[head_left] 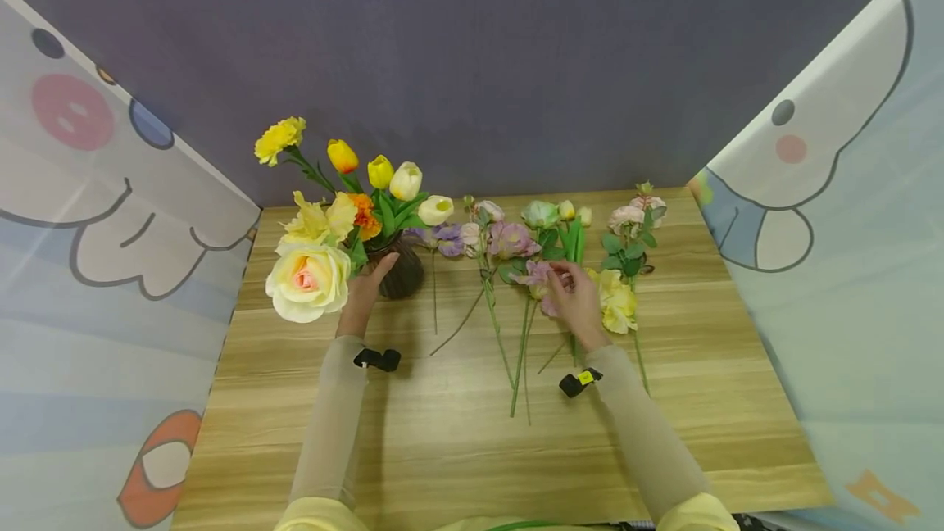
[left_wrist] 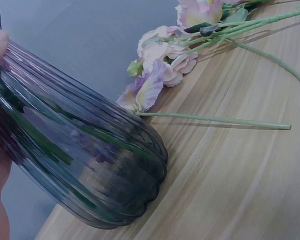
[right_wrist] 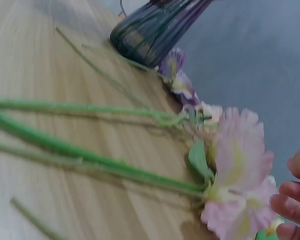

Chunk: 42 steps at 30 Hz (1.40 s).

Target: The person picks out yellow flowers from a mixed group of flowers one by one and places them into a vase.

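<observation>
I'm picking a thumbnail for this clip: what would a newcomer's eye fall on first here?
Probably the big cream rose with a pink centre, left in the head view, beside the dark ribbed vase that the left hand holds. Next, the tulips fanning above the vase; then the right hand, close to a pale purple flower among stems lying on the table.

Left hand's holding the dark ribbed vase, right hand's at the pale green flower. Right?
Wrong flower: the right hand is at the pinkish-purple flower, not the pale green one. The head view shows it, and the right wrist view has the pink petals beside its fingers. The left hand does hold the dark ribbed vase.
</observation>
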{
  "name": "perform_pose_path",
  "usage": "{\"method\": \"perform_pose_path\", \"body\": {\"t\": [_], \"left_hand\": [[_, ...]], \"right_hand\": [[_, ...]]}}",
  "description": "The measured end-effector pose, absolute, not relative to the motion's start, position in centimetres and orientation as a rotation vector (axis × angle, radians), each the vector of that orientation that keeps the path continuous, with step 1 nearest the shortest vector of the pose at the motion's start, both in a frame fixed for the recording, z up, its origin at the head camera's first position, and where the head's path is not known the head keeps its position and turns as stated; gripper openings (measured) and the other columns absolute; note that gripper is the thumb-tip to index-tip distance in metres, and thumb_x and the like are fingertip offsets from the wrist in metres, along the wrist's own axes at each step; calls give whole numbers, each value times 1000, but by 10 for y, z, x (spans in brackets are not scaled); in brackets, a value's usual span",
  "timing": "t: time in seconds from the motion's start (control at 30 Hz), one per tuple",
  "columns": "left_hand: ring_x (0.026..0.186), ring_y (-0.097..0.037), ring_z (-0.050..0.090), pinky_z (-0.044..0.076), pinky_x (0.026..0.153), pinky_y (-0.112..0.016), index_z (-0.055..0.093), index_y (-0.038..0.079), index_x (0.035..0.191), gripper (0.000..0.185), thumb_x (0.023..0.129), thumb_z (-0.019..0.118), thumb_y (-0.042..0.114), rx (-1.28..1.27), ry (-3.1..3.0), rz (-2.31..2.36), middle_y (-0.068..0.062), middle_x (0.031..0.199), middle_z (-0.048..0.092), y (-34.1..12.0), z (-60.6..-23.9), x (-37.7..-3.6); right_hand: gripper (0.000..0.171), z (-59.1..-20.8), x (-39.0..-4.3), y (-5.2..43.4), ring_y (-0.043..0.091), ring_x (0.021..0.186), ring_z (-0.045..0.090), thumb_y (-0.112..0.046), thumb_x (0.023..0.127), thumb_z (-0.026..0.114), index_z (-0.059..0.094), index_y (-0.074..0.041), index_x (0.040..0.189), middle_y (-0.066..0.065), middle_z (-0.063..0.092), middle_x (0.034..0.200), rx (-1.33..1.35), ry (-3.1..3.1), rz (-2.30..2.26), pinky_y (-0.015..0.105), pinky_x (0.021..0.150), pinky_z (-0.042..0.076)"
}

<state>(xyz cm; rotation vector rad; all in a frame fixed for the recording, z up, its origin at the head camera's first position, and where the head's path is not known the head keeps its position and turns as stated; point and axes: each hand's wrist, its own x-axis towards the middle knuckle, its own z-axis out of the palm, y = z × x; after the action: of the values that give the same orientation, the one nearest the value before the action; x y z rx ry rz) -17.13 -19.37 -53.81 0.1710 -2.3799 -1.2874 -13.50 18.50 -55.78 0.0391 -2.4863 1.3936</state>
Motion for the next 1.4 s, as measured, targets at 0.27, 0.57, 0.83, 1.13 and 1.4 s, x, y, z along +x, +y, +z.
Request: {"method": "perform_pose_path", "body": {"t": [0.27,0.57,0.83,1.13,1.4], "left_hand": [[153,-27,29,27,125,-44,28,-1,160,130,72,55,91,153,-2419,-1268,-19,164,30,-194,-538,-171],[153,-28,28,27,125,-44,28,-2,159,131,71,59,91,167,-2373,-1257,-20,164,29,-194,-544,-171],[153,-27,28,28,125,-43,28,-3,159,124,77,68,81,116,-2347,-1229,-20,164,29,-194,-547,-171],[151,-27,32,30,124,-38,33,-7,155,114,81,74,70,54,-2298,-1057,-23,160,34,-191,-548,-170],[152,-24,30,30,124,-38,29,-3,158,124,76,66,83,114,-2282,-1232,-19,163,29,-192,-550,-171]], "right_hand": [[24,-574,-125,205,30,82,65,-12,102,65,71,3,119,20,68,101,-101,-2597,1250,31,63,50],[22,-582,-116,214,36,88,66,-7,101,66,70,8,117,25,66,103,-167,-2621,1253,39,72,53],[27,-583,-115,217,39,96,68,-8,102,64,65,10,122,27,66,110,-259,-2693,1299,50,82,58],[26,-578,-119,221,37,83,69,-6,100,65,66,11,120,25,70,95,-316,-2792,1194,42,68,56],[25,-573,-126,220,40,89,72,-11,100,65,69,11,111,28,73,99,-386,-2894,1210,50,76,60]]}}
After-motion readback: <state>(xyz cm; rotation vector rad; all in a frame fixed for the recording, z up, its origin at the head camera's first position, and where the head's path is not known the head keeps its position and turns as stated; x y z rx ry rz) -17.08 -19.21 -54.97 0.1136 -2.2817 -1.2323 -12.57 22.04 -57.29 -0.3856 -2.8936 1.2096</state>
